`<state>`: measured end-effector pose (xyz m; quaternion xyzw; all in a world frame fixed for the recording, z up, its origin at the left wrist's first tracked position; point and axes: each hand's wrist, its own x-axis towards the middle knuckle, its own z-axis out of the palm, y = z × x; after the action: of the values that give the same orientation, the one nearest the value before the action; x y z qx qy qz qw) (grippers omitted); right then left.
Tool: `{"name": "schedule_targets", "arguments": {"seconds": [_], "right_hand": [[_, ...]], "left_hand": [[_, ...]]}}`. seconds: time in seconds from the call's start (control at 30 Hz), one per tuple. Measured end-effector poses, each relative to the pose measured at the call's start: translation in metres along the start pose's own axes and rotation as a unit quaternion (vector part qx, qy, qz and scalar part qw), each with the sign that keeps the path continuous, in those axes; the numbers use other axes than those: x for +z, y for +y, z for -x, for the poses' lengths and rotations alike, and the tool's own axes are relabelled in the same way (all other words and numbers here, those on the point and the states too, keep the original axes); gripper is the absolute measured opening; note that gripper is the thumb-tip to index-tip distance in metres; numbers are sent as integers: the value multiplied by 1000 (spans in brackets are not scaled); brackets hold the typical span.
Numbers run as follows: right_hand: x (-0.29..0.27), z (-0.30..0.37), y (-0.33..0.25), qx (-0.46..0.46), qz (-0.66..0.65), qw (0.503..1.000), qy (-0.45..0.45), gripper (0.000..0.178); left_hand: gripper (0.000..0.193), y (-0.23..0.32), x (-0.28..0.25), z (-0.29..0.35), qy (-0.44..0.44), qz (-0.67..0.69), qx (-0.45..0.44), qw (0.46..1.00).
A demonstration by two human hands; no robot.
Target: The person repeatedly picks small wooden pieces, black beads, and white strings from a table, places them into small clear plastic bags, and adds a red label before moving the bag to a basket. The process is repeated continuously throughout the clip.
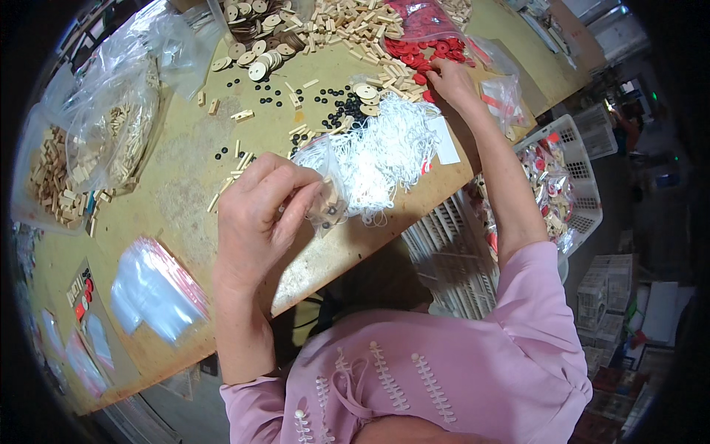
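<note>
The left hand (259,211) is up off the bench (185,170), fingers (299,203) pinched shut around the mouth of a small clear bag (325,196) that already has a few wooden pieces and dark beads sitting in it — held high and tilted, it seems, so the contents settle at the bottom and the opening stays within reach. Over on the far side, the right hand (451,81) is stretched right out, arm nearly straight, fingers curled down into the heap of red discs (418,52); whether they have actually closed on a disc I cannot tell, since the fingertips are buried among the pieces. Between the two hands lies a tangle of white cord (392,148), with black beads (333,107) scattered just beyond it and round wooden discs (255,55) and wooden sticks (355,29) piled further back, all fanned out so each kind is one reach away. Room is tight: the cord pile spills right up to the near edge of the bench, and the bag hangs just above that edge. To the left, larger plastic bags of wooden blocks (111,133) crowd that side, and a stack of flat clear bags (151,288) sits near the lower edge. Beside the right arm, a white crate (584,177) of filled packets stands off the bench.
</note>
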<state>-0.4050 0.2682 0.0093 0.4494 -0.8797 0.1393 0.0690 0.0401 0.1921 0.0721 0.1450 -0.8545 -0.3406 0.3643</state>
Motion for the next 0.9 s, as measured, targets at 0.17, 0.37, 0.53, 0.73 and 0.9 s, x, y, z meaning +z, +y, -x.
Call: {"name": "schedule_targets", "arguments": {"seconds": [0.17, 0.37, 0.53, 0.73, 0.9], "right_hand": [[-12, 7, 4, -3, -84, 995, 62, 34], [-94, 86, -139, -118, -548, 823, -95, 21], [-109, 126, -198, -304, -442, 838, -97, 18], [-119, 139, -200, -354, -255, 896, -84, 18], [-135, 143, -190, -343, -268, 900, -2, 21]], "left_hand": [[6, -2, -6, -3, -3, 10, 0, 1000], [9, -9, -1, 3, -3, 23, 44, 999], [11, -4, -1, 4, -18, 34, 50, 998], [13, -6, 1, 4, -1, 23, 93, 995], [13, -7, 1, 5, -8, 41, 84, 996]]}}
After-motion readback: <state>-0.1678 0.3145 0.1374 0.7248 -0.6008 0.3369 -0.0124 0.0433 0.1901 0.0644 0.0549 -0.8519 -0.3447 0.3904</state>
